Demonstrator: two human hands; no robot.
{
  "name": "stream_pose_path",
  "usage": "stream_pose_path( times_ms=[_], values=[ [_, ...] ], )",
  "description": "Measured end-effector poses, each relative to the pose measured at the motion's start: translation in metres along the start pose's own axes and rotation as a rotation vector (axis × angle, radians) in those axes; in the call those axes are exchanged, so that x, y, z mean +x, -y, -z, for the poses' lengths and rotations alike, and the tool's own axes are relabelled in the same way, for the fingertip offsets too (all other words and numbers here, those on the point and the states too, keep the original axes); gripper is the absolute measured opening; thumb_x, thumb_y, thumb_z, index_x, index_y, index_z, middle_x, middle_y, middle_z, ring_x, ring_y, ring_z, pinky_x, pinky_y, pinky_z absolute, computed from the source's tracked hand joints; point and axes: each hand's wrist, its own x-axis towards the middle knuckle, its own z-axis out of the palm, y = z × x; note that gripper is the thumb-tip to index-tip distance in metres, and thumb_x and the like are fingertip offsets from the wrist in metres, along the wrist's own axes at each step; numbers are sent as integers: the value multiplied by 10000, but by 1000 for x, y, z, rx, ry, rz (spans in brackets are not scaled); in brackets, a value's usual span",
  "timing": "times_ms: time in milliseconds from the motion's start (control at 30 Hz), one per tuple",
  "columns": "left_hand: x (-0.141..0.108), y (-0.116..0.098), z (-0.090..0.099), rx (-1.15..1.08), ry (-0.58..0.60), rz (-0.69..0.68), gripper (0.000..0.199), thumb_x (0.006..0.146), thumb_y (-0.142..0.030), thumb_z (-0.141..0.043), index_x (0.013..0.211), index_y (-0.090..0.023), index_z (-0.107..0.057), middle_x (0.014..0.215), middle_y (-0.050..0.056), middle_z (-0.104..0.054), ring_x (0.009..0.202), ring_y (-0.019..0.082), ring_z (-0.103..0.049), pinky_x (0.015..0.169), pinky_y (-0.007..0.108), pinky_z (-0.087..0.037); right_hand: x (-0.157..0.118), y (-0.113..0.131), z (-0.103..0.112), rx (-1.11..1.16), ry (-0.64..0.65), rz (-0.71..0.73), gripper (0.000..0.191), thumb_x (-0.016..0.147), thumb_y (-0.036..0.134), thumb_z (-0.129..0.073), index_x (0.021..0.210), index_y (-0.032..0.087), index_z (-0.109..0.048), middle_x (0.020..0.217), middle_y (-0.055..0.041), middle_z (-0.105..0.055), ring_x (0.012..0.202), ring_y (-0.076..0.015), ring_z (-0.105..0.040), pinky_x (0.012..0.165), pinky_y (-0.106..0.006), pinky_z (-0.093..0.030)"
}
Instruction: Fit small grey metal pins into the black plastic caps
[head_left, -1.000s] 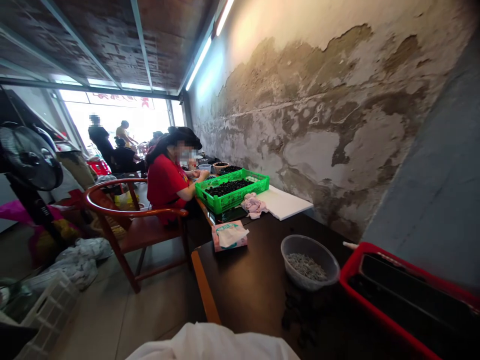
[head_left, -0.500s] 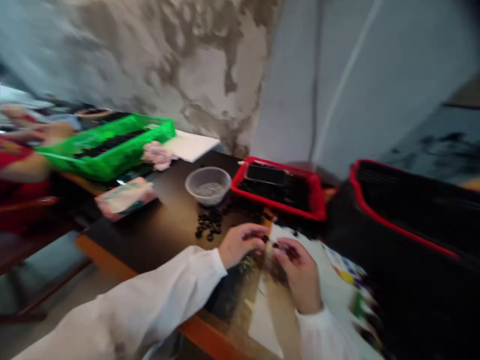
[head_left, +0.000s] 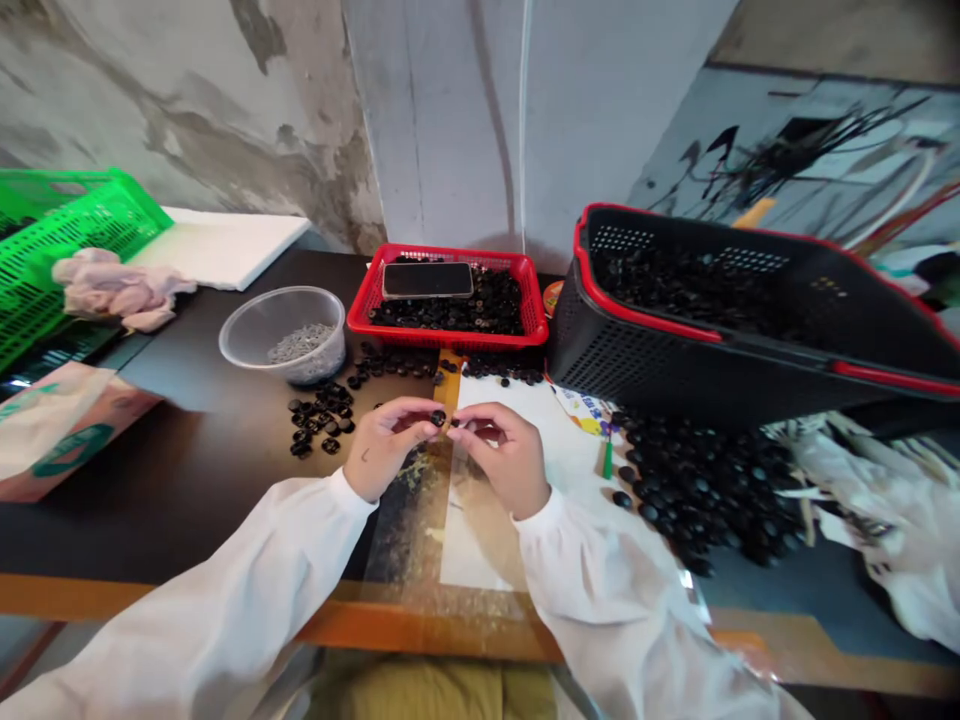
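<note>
My left hand (head_left: 384,447) pinches a small round black part (head_left: 438,418) between thumb and fingertips. Close beside it, my right hand (head_left: 511,458) is closed in a pinch on a tiny dark piece (head_left: 454,423), too small to name. The fingertips of both hands almost meet, above the edge of a white sheet (head_left: 480,560) taped to the table. Left of my left hand lies a loose group of black round parts (head_left: 322,418). Many black round caps (head_left: 712,490) are heaped to the right of my right arm.
Behind my hands stand a clear bowl (head_left: 232,335) of small grey pieces and a red basket (head_left: 360,318) of black parts with a phone (head_left: 427,280) on top. A large black basket (head_left: 592,345) is at right. A tissue box (head_left: 75,430) and green crate (head_left: 135,215) are at left.
My view has swung to the right and sharpened, so the other person at the left is out of sight. Both hands stay pinched together over the white sheet.
</note>
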Motion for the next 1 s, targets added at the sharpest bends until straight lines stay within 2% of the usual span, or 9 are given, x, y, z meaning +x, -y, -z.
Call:
stream_pose_path(
  times_ms=[100, 300, 533, 733, 1000],
  values=[
    [0, -2, 1, 76, 1, -49, 292, 701, -328, -837, 927, -152, -781, 795, 50, -749, 653, 138, -662, 669, 241, -561, 0, -1, 0, -11, 13, -5, 150, 780, 327, -778, 894, 234, -748, 922, -40, -753, 768, -170, -701, 718, -289, -601],
    [-1, -6, 0, 88, 21, -107, 239, 701, -305, -836, 905, -184, -803, 868, 48, -757, 692, 133, -672, 684, 225, -558, 1, -3, 0, 17, 35, -19, 143, 773, 308, -785, 892, 237, -751, 934, -31, -758, 769, -167, -702, 714, -283, -592],
    [-2, -7, -1, 133, -12, -72, 287, 697, -354, -828, 913, -168, -798, 847, 65, -775, 722, 175, -702, 690, 262, -584, 1, -4, -1, 8, 37, -52, 164, 776, 335, -773, 895, 226, -746, 914, -35, -761, 776, -176, -702, 727, -291, -586],
    [-2, -10, -2, 142, -16, -75, 293, 689, -363, -836, 899, -164, -792, 808, 59, -767, 689, 162, -693, 652, 244, -583, 1, -6, -1, 8, 24, -45, 160, 767, 326, -776, 893, 235, -742, 890, -24, -758, 742, -165, -685, 706, -283, -574],
    [-1, -7, -4, 64, 9, -118, 295, 643, -375, -871, 828, -161, -785, 907, 90, -780, 811, 206, -725, 769, 309, -604, 2, -6, -1, -6, 23, -53, 141, 747, 314, -784, 861, 233, -760, 900, -31, -755, 766, -172, -682, 684, -278, -564]
  ],
)
